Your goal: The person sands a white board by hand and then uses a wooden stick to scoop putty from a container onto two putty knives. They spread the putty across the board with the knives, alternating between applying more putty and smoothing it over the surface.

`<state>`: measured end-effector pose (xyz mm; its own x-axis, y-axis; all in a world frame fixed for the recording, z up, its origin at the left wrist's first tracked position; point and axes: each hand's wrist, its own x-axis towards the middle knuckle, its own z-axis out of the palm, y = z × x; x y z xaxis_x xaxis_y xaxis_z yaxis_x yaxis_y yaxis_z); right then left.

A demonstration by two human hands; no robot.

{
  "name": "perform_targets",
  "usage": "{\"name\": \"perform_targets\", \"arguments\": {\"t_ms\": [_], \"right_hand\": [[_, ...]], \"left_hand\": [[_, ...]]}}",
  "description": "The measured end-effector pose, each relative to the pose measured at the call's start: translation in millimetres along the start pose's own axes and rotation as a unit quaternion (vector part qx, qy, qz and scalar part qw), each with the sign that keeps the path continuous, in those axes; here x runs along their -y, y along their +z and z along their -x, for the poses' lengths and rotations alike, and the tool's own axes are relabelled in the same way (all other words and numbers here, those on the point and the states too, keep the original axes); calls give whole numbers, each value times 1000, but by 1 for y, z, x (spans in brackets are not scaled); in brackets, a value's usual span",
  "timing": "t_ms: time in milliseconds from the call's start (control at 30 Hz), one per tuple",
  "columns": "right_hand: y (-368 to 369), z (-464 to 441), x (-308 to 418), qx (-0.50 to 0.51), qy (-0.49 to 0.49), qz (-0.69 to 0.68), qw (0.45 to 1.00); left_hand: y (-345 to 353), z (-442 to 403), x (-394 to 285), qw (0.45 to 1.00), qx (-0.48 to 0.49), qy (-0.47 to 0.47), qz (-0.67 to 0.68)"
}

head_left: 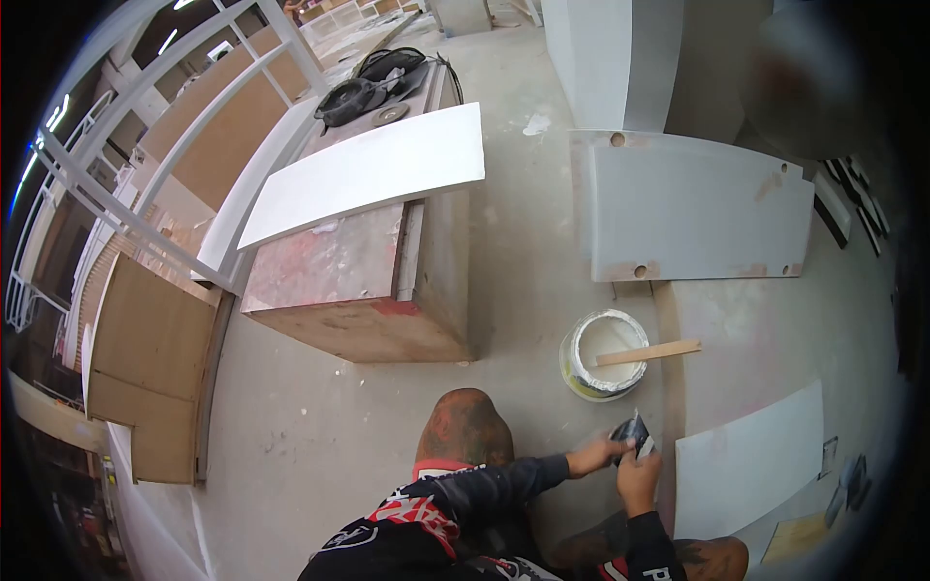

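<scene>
Close together beside the bucket, my left hand (595, 456) and my right hand (638, 482) are both closed on a small dark scraper (631, 429) with a pale flat edge. My fingers cover part of it, and whether it is one piece or two I cannot tell. Just beyond my hands stands an open bucket (572, 373) of white, paint-like or filler-like material, its rim coated white. A flat wooden stick (668, 351) leans in it, with its end sticking out to the right.
A long white panel (373, 174) lies across a wooden box (329, 281) ahead to the left, near a black cable bundle (354, 97). At right, a grey panel (693, 208) with round holes and a white panel (751, 460) rest on a work surface (727, 334). My knee (465, 426) is in front.
</scene>
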<state>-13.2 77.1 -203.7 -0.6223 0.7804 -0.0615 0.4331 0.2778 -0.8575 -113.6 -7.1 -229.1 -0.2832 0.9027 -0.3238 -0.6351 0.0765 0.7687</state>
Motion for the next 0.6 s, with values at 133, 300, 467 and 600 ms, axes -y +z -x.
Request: {"name": "perform_targets", "arguments": {"t_ms": [133,300,467,600], "right_hand": [[-1,1,12,31,-1,-16,999],[6,7,24,7,7,33,999],[-5,-6,-24,16,46,-74,996],[-45,-11,16,6,211,-314,926]], "left_hand": [[9,6,-7,994,-64,-48,-78],[-3,4,15,999,-42,20,-11],[-33,18,1,974,-59,18,-218],[-16,57,-51,929,-181,47,-321]]}}
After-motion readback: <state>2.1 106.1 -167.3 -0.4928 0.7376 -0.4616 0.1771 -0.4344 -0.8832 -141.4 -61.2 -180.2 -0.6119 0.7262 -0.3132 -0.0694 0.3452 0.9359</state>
